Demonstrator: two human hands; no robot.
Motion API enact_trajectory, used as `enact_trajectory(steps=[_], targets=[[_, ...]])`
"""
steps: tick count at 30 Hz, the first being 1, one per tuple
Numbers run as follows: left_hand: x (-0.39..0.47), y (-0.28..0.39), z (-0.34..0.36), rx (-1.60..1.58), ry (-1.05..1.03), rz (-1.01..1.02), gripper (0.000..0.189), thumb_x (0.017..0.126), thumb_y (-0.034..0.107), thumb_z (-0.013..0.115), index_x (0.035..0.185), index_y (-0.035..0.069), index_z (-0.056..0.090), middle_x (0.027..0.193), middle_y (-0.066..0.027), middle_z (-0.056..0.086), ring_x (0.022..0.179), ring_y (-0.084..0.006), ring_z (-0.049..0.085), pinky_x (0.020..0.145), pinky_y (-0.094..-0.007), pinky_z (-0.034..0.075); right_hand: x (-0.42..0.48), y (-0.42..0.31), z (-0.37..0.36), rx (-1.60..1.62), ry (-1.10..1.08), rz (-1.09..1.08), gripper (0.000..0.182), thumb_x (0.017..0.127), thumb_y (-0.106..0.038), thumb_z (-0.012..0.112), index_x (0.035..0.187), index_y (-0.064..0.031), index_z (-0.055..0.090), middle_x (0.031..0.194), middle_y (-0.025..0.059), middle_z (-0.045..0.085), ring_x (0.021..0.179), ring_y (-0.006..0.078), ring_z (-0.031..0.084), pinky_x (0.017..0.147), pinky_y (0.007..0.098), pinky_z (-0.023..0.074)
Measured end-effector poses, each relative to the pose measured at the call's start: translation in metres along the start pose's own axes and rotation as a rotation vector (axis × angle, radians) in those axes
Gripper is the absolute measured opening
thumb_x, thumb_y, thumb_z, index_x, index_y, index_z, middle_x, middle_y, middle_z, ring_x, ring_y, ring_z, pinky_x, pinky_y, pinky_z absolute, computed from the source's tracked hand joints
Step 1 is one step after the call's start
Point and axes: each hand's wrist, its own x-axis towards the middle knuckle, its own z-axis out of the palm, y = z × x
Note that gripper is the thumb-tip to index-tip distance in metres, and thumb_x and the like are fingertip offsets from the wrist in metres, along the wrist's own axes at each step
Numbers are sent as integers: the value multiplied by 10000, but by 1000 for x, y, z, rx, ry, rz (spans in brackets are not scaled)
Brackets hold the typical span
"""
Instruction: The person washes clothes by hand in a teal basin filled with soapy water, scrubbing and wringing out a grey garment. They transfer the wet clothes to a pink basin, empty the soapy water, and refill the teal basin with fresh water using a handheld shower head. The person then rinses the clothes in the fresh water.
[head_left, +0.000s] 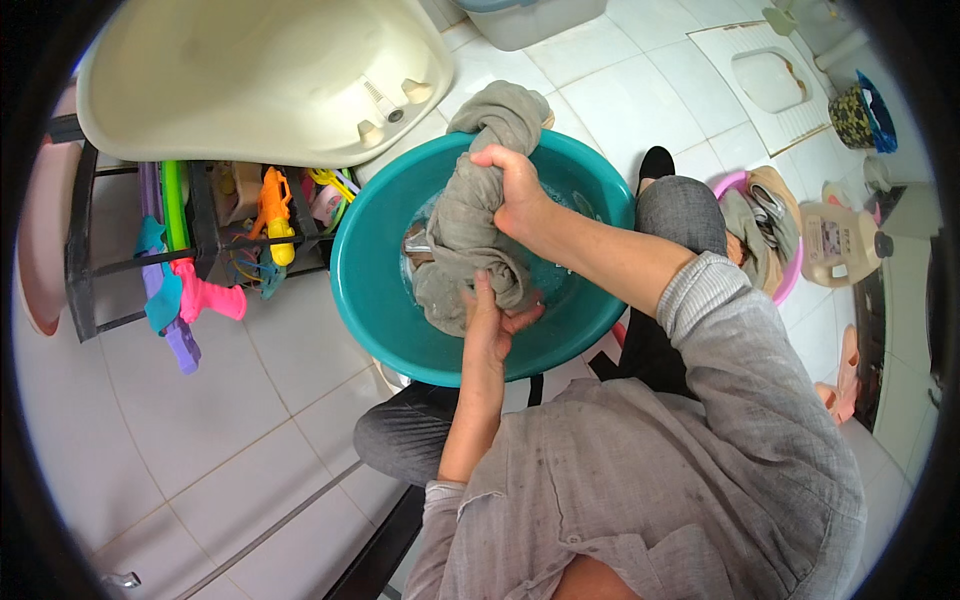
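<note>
A wet grey-green cloth, twisted and bunched up, hangs over a teal plastic basin. Its upper end lies across the basin's far rim. My right hand is closed round the twisted upper part of the cloth. Lower down, my left hand holds the bunched near end, thumb on top and fingers spread under it. Some water with suds shows in the basin beneath. Beside the cloth, at the left, a small brownish object lies in the basin, too covered to name.
A cream baby bathtub rests above a black rack with toy water guns at the left. A pink basin of clothes and a jug of liquid stand at the right. A squat toilet lies beyond.
</note>
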Motion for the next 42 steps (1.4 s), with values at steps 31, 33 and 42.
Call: enact_trajectory(steps=[31,33,42], targets=[[-29,92,6,572,541,1398,344,620,-67,623,941,13,529,1117,-173,489,987,-269,517,856,-410,423,-27,3,2,-374,-207,346,268,768,-267,628,964,-92,575,1000,44,567,986,180,521,858,407,421],[-44,92,12,889,431,1486,358,558,-67,630,893,38,558,1167,-193,450,1041,-310,496,894,-416,395,-35,-1,5,-437,-128,333,294,742,-274,642,957,-87,565,973,41,573,920,189,538,792,414,440],[-40,69,27,1293,-176,1608,312,482,9,747,741,50,579,1093,-205,507,1002,-382,550,793,-423,479,-22,-5,-15,-692,-78,472,296,698,-153,664,956,-41,575,921,74,585,880,174,556,775,322,462]])
